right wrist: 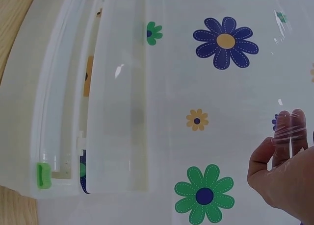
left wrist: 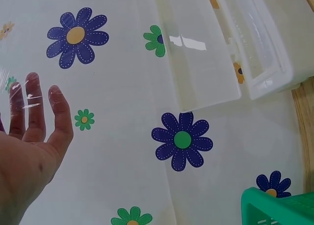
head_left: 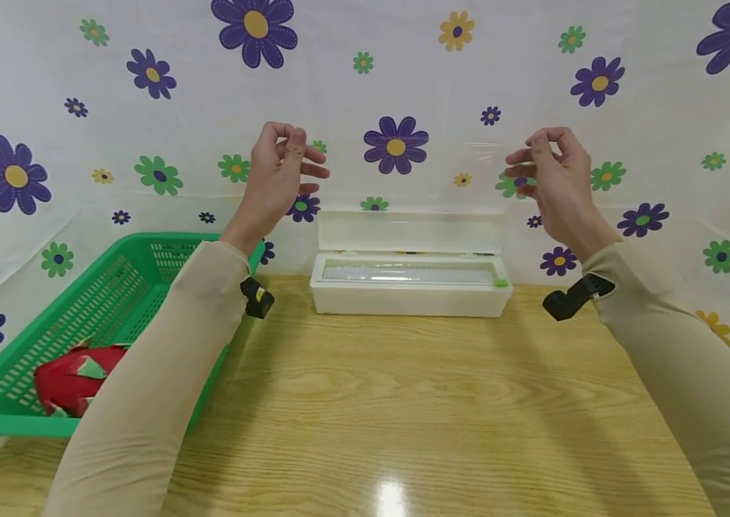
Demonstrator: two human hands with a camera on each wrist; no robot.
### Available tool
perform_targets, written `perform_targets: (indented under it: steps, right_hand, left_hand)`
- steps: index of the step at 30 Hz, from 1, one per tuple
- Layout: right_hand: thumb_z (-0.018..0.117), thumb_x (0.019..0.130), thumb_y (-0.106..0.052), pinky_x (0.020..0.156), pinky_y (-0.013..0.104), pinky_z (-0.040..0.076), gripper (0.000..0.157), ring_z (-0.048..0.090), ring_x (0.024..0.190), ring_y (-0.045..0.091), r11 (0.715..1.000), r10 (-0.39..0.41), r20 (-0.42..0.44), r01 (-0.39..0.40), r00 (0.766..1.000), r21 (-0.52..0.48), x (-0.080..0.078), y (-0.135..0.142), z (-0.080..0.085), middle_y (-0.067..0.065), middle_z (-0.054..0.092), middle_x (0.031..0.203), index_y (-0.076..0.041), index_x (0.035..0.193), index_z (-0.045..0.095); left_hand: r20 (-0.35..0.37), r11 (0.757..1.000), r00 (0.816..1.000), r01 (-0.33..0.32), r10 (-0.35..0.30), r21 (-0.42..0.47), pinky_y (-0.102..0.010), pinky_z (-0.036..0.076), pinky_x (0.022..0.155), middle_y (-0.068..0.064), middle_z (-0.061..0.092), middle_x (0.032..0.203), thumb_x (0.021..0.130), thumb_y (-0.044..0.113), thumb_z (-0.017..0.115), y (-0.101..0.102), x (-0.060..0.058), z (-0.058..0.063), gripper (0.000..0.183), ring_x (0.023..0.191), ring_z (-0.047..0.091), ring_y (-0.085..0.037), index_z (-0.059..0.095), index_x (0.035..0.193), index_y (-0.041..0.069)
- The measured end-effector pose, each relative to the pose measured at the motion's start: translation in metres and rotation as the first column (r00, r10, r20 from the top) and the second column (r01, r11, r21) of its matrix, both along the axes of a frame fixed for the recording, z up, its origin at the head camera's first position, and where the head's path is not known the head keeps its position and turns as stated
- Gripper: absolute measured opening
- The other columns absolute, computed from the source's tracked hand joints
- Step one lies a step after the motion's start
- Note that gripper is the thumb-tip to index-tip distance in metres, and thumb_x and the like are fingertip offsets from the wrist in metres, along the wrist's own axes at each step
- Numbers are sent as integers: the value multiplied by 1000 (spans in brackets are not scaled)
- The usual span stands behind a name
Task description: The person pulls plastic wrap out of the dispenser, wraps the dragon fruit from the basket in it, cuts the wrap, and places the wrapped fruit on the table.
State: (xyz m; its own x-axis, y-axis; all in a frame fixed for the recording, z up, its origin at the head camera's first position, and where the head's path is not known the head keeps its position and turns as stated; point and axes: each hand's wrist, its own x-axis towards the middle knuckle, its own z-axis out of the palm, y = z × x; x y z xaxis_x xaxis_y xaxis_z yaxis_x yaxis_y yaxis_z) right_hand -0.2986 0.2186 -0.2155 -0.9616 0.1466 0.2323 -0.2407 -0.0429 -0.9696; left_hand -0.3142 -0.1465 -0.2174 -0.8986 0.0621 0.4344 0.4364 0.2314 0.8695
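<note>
A sheet of clear cling film (head_left: 483, 145) stretches in the air between the two hands, showing only as faint glints and creases. My left hand (head_left: 276, 172) pinches its left side between thumb and forefinger, the other fingers spread behind it. On the other side my right hand (head_left: 560, 179) pinches the film the same way. Below and between them, a white cling film dispenser box (head_left: 410, 300) stands on the table with its lid (head_left: 410, 233) raised. A film roll (head_left: 407, 273) lies inside, and a green slide cutter (head_left: 501, 283) sits at the right end of the box's front edge.
At the left a green plastic basket (head_left: 16, 424) holds a red dragon fruit (head_left: 74, 380), partly hidden by the left sleeve. The wooden table (head_left: 404, 388) meets a flower-printed sheet (head_left: 339, 93) behind the box. Each wrist carries a black camera.
</note>
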Motion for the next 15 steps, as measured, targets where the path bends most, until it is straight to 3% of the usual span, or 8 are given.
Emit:
perform_targets:
  steps: [15]
  right_hand:
    - [48,107,-31,77,22,52,13,68,93,13,999,9,-11,-10,1000,-52,-1,0,5,-2,68,98,-22,114,53]
  left_hand:
    - [0,1000,1000,-20,20,-22,-31,62,85,-3,68,108,108,42,40,1,-1,6,24,96,73,-16,43,119,21]
